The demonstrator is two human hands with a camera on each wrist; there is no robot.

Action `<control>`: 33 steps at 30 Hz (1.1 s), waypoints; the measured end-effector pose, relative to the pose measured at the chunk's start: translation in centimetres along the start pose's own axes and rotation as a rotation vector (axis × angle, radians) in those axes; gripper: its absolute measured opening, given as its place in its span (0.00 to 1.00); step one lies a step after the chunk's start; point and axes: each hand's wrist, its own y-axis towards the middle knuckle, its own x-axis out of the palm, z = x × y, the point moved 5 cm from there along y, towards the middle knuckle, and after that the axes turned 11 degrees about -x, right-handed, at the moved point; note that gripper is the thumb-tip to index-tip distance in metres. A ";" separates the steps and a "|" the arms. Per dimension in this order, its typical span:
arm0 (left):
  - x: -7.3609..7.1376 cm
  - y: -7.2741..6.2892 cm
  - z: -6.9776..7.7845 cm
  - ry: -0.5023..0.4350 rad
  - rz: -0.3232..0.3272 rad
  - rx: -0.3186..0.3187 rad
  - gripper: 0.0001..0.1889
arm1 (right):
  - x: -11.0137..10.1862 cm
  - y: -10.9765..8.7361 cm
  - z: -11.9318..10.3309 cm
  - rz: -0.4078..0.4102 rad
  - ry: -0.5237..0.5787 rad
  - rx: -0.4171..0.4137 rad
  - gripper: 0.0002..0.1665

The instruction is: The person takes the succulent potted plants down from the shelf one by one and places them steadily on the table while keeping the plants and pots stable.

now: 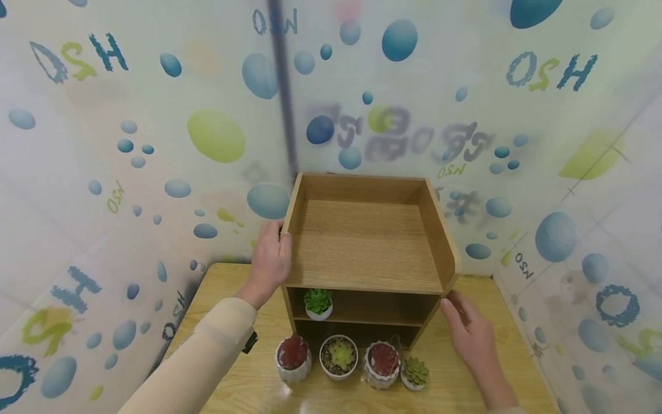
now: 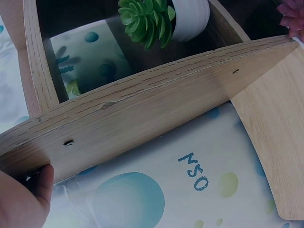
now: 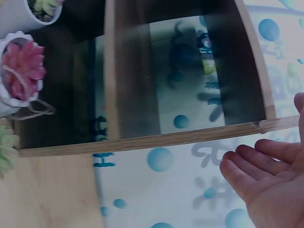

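A small wooden shelf (image 1: 364, 241) with an open tray-like top stands on the table between my hands. My left hand (image 1: 271, 259) grips its left side panel, the fingers curled and the thumb against the outer face; the far fingers are partly hidden. My right hand (image 1: 473, 333) is beside the right side panel, fingers nearly straight and slightly spread, as the right wrist view (image 3: 275, 180) shows. A green potted succulent (image 1: 318, 302) sits at the left on the middle shelf board. In the left wrist view its white pot (image 2: 191, 19) appears sideways.
Before the shelf stand a red succulent (image 1: 292, 352), a yellow-green succulent (image 1: 339, 354), another red succulent (image 1: 383, 360) with twine on its pot, and a small green succulent (image 1: 415, 372). The light wooden table (image 1: 227, 339) meets walls (image 1: 217, 172) covered in patterned sheets.
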 end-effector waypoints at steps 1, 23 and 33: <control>0.0 0.0 0.0 0.000 0.002 0.000 0.22 | -0.1 0.3 -0.2 0.005 -0.006 -0.008 0.23; 0.0 0.0 0.0 -0.002 0.000 -0.013 0.22 | -2.0 5.1 -2.6 -0.022 -0.087 -0.071 0.20; 0.0 0.0 0.0 -0.008 0.004 -0.012 0.22 | -2.4 6.6 -3.4 -0.084 -0.092 -0.023 0.30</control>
